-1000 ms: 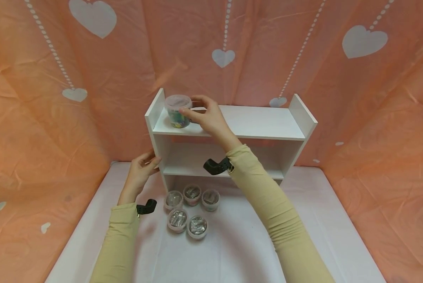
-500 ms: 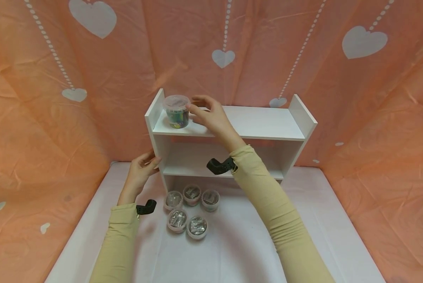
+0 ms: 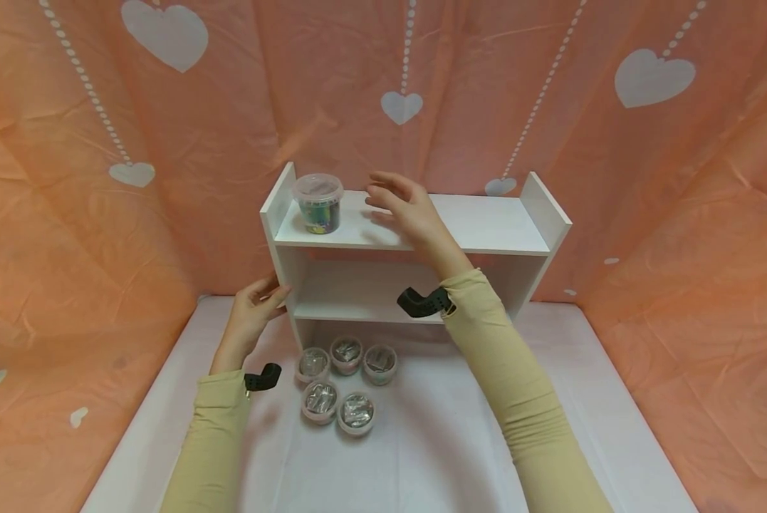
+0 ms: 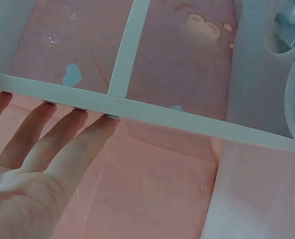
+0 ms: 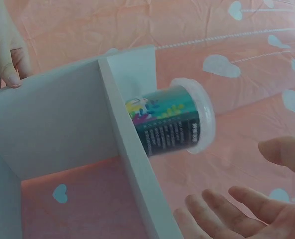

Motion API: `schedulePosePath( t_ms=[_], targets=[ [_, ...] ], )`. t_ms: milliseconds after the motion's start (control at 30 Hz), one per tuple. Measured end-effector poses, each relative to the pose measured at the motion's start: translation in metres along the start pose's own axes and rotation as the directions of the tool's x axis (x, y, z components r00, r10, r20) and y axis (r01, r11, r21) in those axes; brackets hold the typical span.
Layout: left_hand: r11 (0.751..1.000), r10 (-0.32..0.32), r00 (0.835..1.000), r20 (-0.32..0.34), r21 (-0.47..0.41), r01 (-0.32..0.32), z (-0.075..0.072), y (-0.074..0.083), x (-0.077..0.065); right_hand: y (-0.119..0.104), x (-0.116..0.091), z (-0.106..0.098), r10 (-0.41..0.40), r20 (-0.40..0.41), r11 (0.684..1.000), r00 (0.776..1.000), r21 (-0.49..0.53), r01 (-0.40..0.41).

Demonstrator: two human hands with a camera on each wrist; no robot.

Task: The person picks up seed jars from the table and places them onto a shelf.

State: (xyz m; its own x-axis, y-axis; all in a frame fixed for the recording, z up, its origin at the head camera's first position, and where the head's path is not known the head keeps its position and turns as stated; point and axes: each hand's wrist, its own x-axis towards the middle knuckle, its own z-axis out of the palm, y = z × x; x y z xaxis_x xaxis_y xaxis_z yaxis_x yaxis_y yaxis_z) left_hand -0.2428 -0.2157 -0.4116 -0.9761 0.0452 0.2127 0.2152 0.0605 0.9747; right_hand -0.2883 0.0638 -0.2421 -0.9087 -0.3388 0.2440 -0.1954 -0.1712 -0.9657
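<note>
On the top board of a white shelf unit [image 3: 473,222] stands a clear lidded tub [image 3: 319,205] with a colourful dark-teal label, at the left end. My right hand [image 3: 415,217] hovers over that board, right of the tub and apart from it, fingers spread and holding nothing. In the right wrist view, a gap separates the tub from its thumb and fingers. My left hand [image 3: 248,317] is at the unit's left side panel. Its fairly straight fingers [image 4: 80,144] touch the panel with their tips, and the thumb lies at the front edge.
Several lidded tubs [image 3: 357,413] with silvery contents are grouped on the white-covered table [image 3: 447,442] before the unit's left half. An orange curtain [image 3: 229,142] with white hearts hangs behind and at both sides. The unit has a middle board [image 3: 351,292] below the top one.
My right hand has let go of the tub and drawn away to the right. The tub stays on the top board's left end. My left hand keeps its place at the side panel.
</note>
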Motion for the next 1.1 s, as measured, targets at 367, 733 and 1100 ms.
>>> schedulePosePath(
  t_ms=[367,733,1100],
  targets=[
    [0.999,0.032,0.999,-0.016,-0.026,-0.033,0.0,-0.004,0.0,-0.002,-0.015,-0.016,-0.015,0.009,0.994,1.0,0.113,0.014],
    [1.0,-0.004,1.0,-0.011,0.009,0.004,0.0,0.0,0.001,-0.001,-0.031,-0.024,-0.09,0.032,0.985,0.995,0.148,0.084],
    [1.0,0.004,1.0,-0.004,0.011,-0.004,-0.001,0.0,0.001,0.002,-0.05,-0.029,-0.18,0.145,0.979,0.973,0.123,0.162]
  ],
)
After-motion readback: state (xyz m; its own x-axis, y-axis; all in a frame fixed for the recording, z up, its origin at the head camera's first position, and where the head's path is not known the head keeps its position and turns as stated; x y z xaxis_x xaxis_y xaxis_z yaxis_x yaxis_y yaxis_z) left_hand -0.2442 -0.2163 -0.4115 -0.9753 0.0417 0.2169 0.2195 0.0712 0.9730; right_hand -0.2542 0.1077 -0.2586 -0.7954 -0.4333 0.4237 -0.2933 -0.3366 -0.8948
